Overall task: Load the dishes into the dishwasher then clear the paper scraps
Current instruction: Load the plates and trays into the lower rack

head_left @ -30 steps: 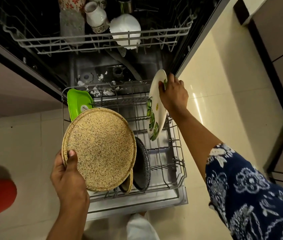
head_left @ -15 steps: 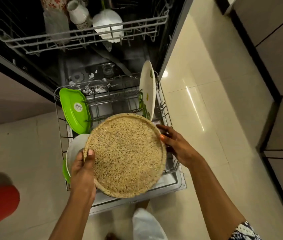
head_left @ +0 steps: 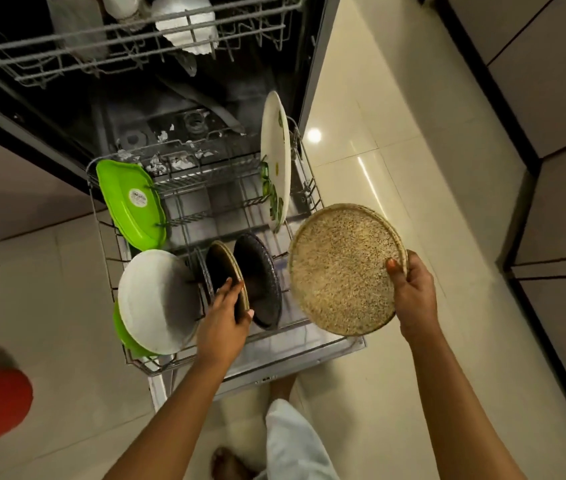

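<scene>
The right grip (head_left: 413,296) is pinching the speckled plate (head_left: 340,271) by its rim, over the lower rack (head_left: 304,174) at its right edge. The left grip (head_left: 222,323) is holding a dark plate (head_left: 221,265) standing in that rack, perhaps steadying it, so the speckled plate is best going in edge-first, upright.

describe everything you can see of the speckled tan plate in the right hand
The speckled tan plate is round, with a low raised rim and a grainy, matte beige surface flecked dark. The right hand grips its right edge, thumb on the face, holding it tilted toward the camera over the lower rack's front right corner. Nothing else visibly touches it.
</scene>
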Demonstrator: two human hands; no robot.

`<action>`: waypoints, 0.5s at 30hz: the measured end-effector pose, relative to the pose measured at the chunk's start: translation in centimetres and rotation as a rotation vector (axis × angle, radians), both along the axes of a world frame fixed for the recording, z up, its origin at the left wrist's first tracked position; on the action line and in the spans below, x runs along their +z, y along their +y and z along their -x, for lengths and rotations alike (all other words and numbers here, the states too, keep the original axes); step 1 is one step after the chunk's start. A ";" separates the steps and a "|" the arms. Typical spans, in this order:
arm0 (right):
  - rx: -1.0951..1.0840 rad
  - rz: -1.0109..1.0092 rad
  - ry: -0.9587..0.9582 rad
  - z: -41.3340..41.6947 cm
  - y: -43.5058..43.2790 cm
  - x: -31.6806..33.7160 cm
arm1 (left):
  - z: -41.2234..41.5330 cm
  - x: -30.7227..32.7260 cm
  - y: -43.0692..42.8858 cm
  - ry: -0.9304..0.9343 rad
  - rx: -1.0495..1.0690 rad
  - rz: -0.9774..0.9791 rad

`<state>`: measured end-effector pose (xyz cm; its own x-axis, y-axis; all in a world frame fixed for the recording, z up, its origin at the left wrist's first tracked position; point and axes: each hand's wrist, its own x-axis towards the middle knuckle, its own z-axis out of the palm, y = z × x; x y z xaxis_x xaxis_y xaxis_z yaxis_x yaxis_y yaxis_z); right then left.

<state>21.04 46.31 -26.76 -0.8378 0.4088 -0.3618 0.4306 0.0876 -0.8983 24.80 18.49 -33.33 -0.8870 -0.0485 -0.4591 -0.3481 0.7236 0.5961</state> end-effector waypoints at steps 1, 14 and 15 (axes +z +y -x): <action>0.007 -0.128 -0.004 0.0 -0.3 -0.3 | 0.1 -0.5 0.0 -0.004 -0.042 0.042; 0.315 -0.740 -0.085 3.2 -5.7 -4.9 | 0.4 -3.6 -2.1 0.065 -0.309 0.375; 0.326 -0.743 -0.095 3.4 -5.9 -5.1 | 0.4 -3.8 -2.3 0.073 -0.325 0.377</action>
<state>17.63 40.44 -31.89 -0.9355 0.3110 -0.1679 0.3522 0.7800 -0.5173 24.44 16.14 -37.18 -0.9128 0.0851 -0.3995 -0.0360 0.9575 0.2862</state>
